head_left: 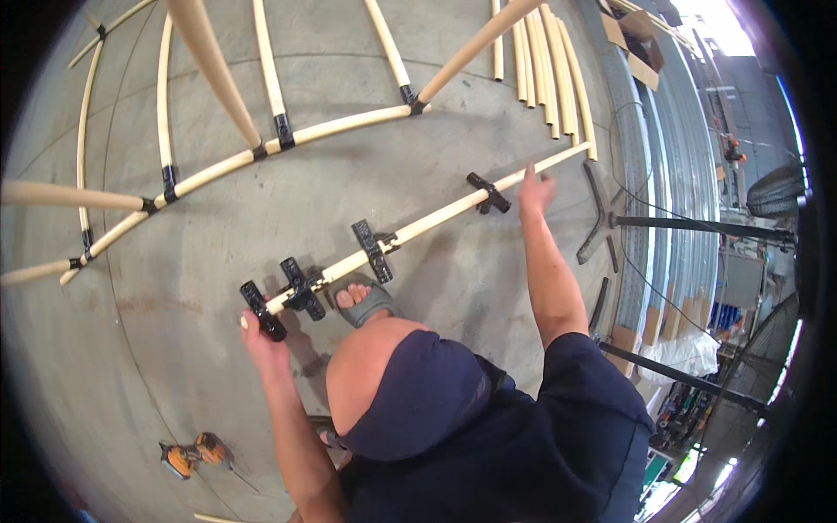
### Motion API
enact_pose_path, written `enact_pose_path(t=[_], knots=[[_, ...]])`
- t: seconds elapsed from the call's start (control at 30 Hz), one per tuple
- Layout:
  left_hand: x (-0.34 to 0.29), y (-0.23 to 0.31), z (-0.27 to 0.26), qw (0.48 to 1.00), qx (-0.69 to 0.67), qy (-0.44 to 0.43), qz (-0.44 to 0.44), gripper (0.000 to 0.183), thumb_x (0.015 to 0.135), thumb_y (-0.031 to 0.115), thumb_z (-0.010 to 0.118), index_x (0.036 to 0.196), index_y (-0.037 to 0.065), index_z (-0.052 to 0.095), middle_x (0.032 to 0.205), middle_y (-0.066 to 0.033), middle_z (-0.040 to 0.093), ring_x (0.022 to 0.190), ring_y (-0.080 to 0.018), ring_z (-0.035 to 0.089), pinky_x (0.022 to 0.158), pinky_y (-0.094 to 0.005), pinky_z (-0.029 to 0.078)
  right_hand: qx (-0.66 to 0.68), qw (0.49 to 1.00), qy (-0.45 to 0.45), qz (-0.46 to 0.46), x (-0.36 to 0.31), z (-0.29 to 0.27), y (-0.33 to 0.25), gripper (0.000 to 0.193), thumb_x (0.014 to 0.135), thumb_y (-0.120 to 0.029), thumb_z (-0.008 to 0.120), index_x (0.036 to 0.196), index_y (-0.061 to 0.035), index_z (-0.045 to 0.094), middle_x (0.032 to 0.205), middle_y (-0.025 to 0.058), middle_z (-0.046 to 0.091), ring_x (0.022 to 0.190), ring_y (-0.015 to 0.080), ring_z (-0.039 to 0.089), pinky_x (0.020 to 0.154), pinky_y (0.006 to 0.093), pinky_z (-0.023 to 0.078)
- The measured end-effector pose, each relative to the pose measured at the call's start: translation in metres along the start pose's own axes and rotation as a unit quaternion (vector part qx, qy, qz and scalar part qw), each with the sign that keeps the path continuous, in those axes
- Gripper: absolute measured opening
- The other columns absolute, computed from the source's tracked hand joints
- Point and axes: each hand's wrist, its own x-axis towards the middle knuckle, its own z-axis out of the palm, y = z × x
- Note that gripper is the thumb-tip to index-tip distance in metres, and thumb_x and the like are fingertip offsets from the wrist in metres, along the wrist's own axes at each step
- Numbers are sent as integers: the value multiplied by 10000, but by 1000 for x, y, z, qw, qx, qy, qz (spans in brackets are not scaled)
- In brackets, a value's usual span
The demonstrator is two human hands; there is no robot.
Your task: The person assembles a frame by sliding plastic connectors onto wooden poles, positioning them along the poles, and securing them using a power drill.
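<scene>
At the left, a framework of round cream poles joined with black connectors (113,235) spans the grey concrete floor (200,375). Nearer the person lie orange-and-black power tools (179,462). The left grip (264,344) is clamped on a short black tubular connector (261,309) at the near end of a long, round cream pole (436,216), its fingers partly hidden. This pole slants up rightward, past a foot in a grey sandal (373,302), and carries three more black connectors (301,288) along it. The right grip (536,193) touches the pole near its far end, fingers curled; whether it is clamped, I cannot tell. Beyond lie loose cream poles (549,70), a black-legged stand (600,228) and long grey metal beams (671,174).
</scene>
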Motion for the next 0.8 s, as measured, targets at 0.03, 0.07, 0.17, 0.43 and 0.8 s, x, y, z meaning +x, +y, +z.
enact_pose_path(t=[0.03,0.07,0.17,0.43,0.8], knots=[[4,-2,-2,1000,-9,-9,15,321,1068,323,549,1207,35,568,1160,-143,688,1042,-229,664,918,-386,541,33,987,-17,154,15,-2,16,499,970,-423,679,1238,-4,629,1155,167,668,1102,323,623,928,495,519],[10,-5,-2,999,-20,-17,27,342,1066,317,552,1226,14,564,1166,-165,683,1050,-248,668,926,-403,550,120,947,-184,234,20,-6,33,481,976,-439,671,1222,-28,632,1114,130,674,1056,288,638,909,489,541],[15,14,-9,998,2,-38,45,374,1063,330,554,1274,21,555,1203,-162,671,1111,-255,640,1010,-426,483,281,815,-413,294,-26,6,19,353,1009,-407,636,1150,-84,630,1002,48,672,930,200,662,842,447,601],[-10,166,-31,990,-64,-84,91,392,1056,342,556,1327,59,552,1277,-111,643,1195,-245,595,1059,-415,429,478,720,-459,209,-104,-87,-97,319,1082,-284,500,1269,-26,512,1193,134,663,1095,288,666,1033,520,536],[-249,445,-12,981,7,-39,191,489,1061,443,508,1346,48,549,1229,-91,640,1176,-233,588,1041,-426,440,531,669,-491,172,-197,-302,-320,352,1022,-238,632,1314,-91,500,1263,147,659,1148,259,652,917,409,568]])
